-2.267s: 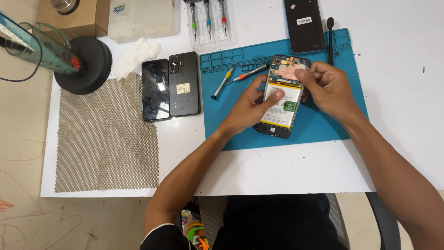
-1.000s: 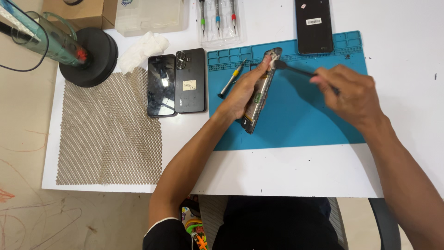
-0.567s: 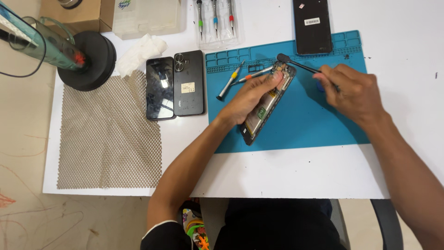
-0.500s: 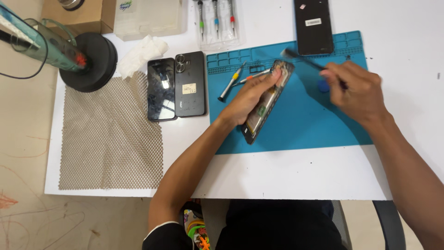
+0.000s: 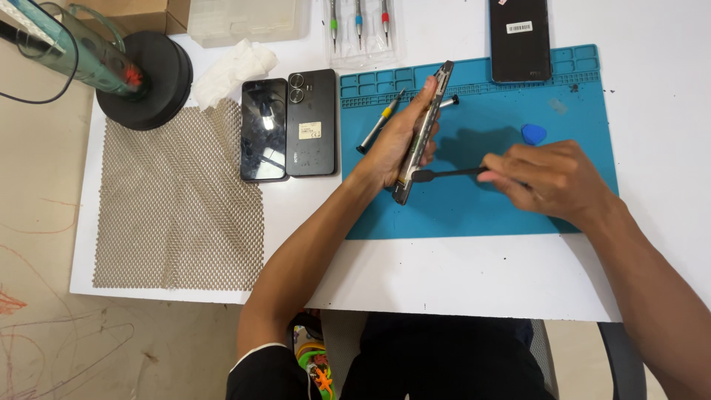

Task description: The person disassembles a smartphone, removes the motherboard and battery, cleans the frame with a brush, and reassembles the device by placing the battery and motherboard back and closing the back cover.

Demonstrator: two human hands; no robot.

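A white table (image 5: 474,274) fills most of the view, and on its left part lies a tan mesh mat (image 5: 178,200). To the right lies a blue work mat (image 5: 481,207), where both hands are. At the far left a black round stand (image 5: 148,81) carries a greenish tool (image 5: 70,44) with a cable.

Between the two mats lie two dark phones side by side: one (image 5: 264,130) glossy face up, the other (image 5: 311,122) with its back and round camera rings up. A third dark phone (image 5: 520,38) lies at the far edge of the blue mat. A white cloth (image 5: 233,65) sits far of the two phones, beside a clear box (image 5: 248,16).

The left hand (image 5: 396,144) grips an opened phone (image 5: 424,133), standing on its edge and tilted (only the thin side shows), over the left half of the blue mat. The right hand (image 5: 544,178) pinches a thin black spudger (image 5: 448,175), whose tip touches the phone's near end.

A yellow-tipped screwdriver (image 5: 379,122) lies just left of the left hand. A blue pick (image 5: 533,134) rests far of the right hand. Three small screwdrivers (image 5: 358,16) lie in a clear tray beyond the mat.
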